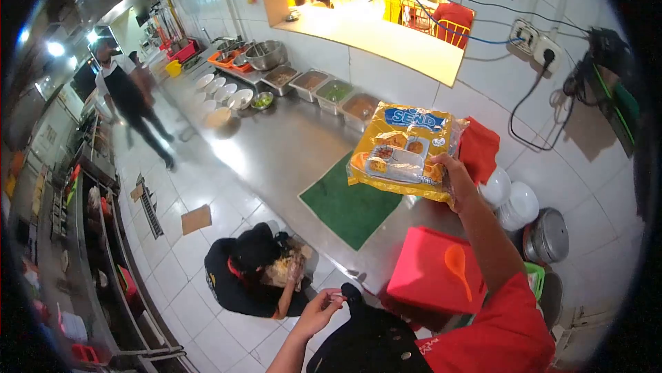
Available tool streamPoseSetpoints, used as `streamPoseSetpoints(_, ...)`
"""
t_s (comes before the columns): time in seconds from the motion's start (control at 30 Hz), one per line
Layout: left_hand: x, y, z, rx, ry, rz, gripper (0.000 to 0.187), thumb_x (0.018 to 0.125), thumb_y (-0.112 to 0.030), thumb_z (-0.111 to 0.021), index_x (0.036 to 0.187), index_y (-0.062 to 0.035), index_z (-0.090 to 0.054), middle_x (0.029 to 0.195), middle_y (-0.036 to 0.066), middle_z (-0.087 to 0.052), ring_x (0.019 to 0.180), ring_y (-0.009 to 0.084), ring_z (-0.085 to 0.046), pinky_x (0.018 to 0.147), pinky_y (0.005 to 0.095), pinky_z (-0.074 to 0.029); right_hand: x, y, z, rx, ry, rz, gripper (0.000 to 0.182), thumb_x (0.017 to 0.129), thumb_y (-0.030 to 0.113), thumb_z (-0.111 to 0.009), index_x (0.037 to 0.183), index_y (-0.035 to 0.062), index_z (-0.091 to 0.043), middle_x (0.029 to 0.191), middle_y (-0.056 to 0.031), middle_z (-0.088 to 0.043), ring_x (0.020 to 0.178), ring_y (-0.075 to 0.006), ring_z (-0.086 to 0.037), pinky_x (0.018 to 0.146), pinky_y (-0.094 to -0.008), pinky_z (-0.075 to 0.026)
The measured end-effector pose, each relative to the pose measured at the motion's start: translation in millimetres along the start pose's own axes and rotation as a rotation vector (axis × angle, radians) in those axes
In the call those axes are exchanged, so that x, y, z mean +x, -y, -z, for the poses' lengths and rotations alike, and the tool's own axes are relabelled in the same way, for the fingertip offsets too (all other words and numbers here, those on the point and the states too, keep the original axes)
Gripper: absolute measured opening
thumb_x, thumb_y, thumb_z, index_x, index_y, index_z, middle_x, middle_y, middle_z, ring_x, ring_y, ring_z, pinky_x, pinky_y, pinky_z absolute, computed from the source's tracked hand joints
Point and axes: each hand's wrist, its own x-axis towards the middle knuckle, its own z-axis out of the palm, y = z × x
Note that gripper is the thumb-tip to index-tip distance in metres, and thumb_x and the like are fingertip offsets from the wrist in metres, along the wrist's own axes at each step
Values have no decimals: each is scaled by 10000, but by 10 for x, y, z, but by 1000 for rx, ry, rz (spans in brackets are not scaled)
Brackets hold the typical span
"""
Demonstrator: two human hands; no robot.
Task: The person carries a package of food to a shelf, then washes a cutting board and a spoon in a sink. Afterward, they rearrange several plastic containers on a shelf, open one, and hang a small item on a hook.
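Note:
My right hand (455,181) grips the near right edge of a yellow plastic pack (396,155). The pack has "SEND" in blue and pictures of food in trays on its front, and it is held over the metal counter (276,145). Under its left side a green cloth (355,207) lies on the counter. Low in the view, my left hand (321,312) is closed in a pinch beside the black apron (365,338) on my body. What those fingers hold, if anything, cannot be made out.
A person (248,269) crouches on the floor by the counter; another person (127,93) stands in the aisle. Metal food pans (336,93) and white bowls (241,99) line the counter. An orange spoon (456,269) rests on a red box (420,269). Stacked white bowls (518,204) stand at right.

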Motion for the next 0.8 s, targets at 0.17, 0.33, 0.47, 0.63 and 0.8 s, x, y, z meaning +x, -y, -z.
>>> streamPoseSetpoints(0.17, 1322, -450, 357, 488, -251, -276, 340, 906, -272, -655, 1120, -14, -593, 1042, 114, -680, 953, 242, -648, 867, 357, -485, 753, 271, -67, 14, -9, 75, 490, 814, 228, -622, 1239, 28, -483, 1055, -113, -624, 852, -228, -662, 757, -348, -566)
streamPoseSetpoints(0.33, 2617, -695, 848, 966, -556, -469, 336, 819, -283, -687, 1063, -64, -615, 1072, 152, -626, 1027, 351, -567, 914, 447, -423, 1353, 393, 85, 94, 26, -41, 449, 815, 219, -624, 1200, 31, -489, 1002, -94, -596, 840, -200, -635, 755, -334, -553)
streamPoseSetpoints(0.47, 3128, -750, 1124, 1099, -722, -610, 326, 772, -221, -673, 1052, -65, -609, 1077, 148, -552, 1074, 355, -491, 938, 463, -381, 1699, 496, -10, -4, -71, 38, 448, 810, 233, -632, 1189, 37, -497, 976, -91, -596, 838, -207, -630, 755, -331, -546)
streamPoseSetpoints(0.63, 3156, -769, 1045, 1217, -774, -559, 356, 770, -235, -642, 1082, -69, -601, 1185, 156, -530, 1148, 367, -465, 990, 488, -348, 2118, 617, -2, -7, -91, 77, 428, 825, 285, -610, 1142, 4, -551, 1009, -113, -627, 851, -222, -642, 781, -350, -544)
streamPoseSetpoints(0.8, 3207, -833, 1079, 1245, -797, -602, 407, 779, -267, -630, 1137, -77, -593, 1325, 168, -484, 1254, 380, -419, 1053, 497, -305, 2784, 730, 70, 134, -9, 219, 384, 845, 340, -610, 1084, 41, -580, 986, -101, -647, 839, -225, -651, 770, -357, -548)
